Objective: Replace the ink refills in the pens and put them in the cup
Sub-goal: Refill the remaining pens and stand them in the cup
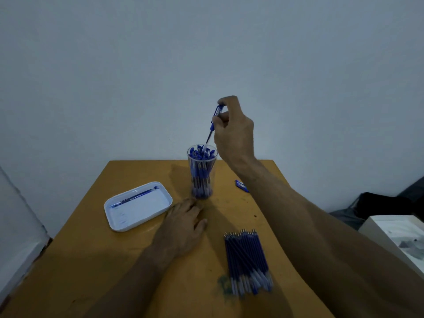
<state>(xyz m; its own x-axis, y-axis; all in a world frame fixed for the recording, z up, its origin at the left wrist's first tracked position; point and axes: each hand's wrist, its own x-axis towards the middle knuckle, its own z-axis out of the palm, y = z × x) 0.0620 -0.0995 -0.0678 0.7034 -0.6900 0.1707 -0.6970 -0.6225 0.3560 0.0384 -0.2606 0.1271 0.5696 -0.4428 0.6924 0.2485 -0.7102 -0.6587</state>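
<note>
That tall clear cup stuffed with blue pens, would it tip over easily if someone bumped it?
Probably yes. The tall clear plastic cup is narrow, and its base looks smaller than its rim, so a sideways knock near the top could topple it. The many blue pens packed inside likely add steadying weight, though also raise its balance point.

R hand [231,131] raised, fingers [223,118] pinching; L hand [183,223] flat, palm down.

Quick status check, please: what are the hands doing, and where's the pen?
Right hand pinches pen above cup, tip at the rim. Left hand flat on table, holding nothing. Cup crowded with pens; nothing else in the way.
</note>
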